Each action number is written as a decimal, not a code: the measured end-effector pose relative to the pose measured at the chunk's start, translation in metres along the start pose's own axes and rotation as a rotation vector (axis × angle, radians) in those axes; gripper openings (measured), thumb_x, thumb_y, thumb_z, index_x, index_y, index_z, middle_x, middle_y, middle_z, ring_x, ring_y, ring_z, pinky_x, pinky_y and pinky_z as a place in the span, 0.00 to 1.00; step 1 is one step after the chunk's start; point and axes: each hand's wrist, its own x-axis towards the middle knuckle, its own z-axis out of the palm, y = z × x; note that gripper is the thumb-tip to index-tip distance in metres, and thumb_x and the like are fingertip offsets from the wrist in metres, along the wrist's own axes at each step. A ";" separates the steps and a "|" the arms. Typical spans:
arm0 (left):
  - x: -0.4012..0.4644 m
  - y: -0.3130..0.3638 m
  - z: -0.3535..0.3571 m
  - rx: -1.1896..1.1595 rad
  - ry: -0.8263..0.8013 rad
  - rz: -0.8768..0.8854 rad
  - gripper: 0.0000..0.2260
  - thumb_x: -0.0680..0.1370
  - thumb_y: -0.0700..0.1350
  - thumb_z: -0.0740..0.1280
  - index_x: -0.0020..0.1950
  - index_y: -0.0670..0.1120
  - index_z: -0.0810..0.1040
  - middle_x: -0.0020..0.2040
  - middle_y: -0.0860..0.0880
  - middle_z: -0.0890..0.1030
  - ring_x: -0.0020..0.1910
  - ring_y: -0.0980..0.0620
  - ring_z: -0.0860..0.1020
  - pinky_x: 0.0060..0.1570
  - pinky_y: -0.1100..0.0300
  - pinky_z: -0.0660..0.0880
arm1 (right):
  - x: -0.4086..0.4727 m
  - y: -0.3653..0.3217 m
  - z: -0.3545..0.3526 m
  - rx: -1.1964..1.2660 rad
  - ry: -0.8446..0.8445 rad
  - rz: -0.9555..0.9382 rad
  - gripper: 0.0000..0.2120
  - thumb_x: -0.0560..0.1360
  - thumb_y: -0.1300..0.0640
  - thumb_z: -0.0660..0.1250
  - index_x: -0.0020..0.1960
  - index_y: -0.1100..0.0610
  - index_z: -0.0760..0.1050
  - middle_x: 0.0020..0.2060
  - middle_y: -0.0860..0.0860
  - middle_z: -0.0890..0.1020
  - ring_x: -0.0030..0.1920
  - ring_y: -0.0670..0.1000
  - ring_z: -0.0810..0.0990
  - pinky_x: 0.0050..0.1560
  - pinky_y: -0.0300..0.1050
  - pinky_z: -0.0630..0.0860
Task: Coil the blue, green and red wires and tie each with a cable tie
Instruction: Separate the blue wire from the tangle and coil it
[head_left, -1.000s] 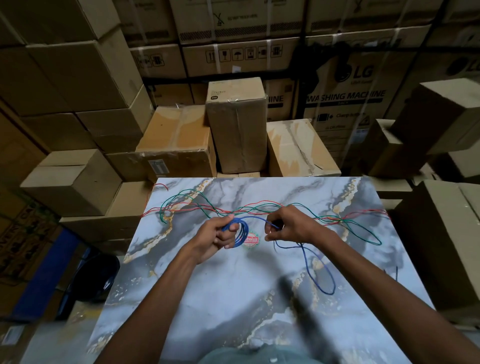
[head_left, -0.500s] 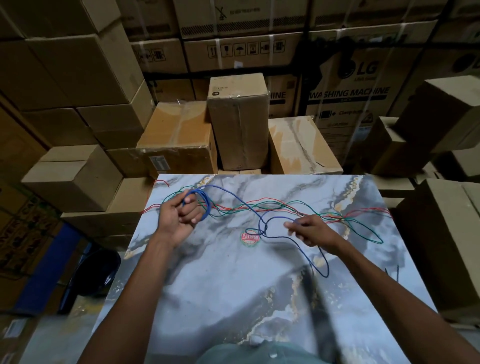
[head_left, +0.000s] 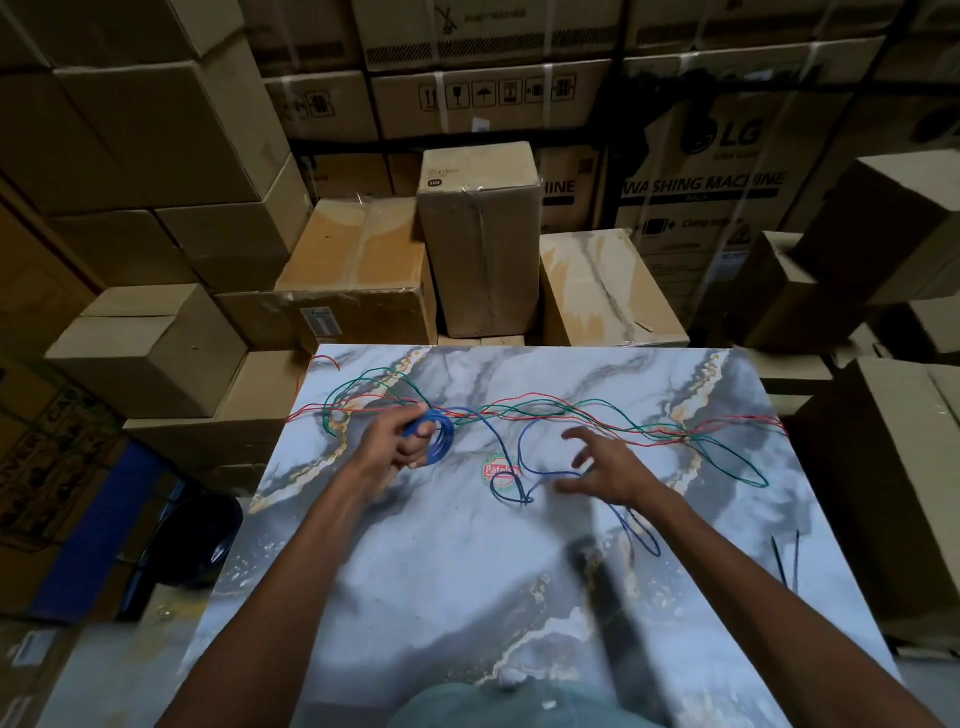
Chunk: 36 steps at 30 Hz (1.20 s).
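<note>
My left hand grips a small coil of blue wire above the marble table. The loose tail of the blue wire runs right in loops past a round sticker and under my right hand. That hand hovers with fingers spread and holds nothing. The green wire and the red wire lie uncoiled and tangled across the far part of the table. Black cable ties lie near the table's right edge.
Cardboard boxes are stacked behind and on both sides of the table. A dark blurred strap hangs in front of the camera at the lower right. A dark round object sits on the floor to the left.
My right hand has let go of the blue wire and opened its fingers. My left hand with the coil has moved right and a little toward me.
</note>
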 end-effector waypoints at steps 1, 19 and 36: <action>0.000 0.000 0.005 0.099 -0.019 0.024 0.17 0.83 0.46 0.53 0.34 0.44 0.66 0.21 0.53 0.55 0.20 0.56 0.52 0.24 0.61 0.54 | 0.002 -0.010 0.001 -0.165 -0.078 -0.067 0.32 0.62 0.40 0.82 0.62 0.46 0.76 0.43 0.46 0.81 0.40 0.48 0.79 0.49 0.45 0.77; -0.002 -0.070 0.001 0.836 -0.119 0.091 0.22 0.78 0.55 0.62 0.28 0.44 0.66 0.25 0.52 0.62 0.27 0.54 0.59 0.33 0.54 0.56 | -0.002 -0.040 0.066 0.021 -0.774 0.387 0.05 0.78 0.59 0.73 0.49 0.61 0.85 0.39 0.54 0.86 0.37 0.50 0.85 0.40 0.39 0.83; -0.002 -0.123 -0.016 1.204 -0.121 0.011 0.20 0.73 0.57 0.60 0.29 0.44 0.69 0.25 0.47 0.66 0.25 0.53 0.65 0.31 0.55 0.66 | -0.001 -0.024 0.103 0.017 -0.416 0.373 0.02 0.67 0.62 0.74 0.38 0.60 0.82 0.25 0.52 0.81 0.25 0.46 0.80 0.30 0.38 0.80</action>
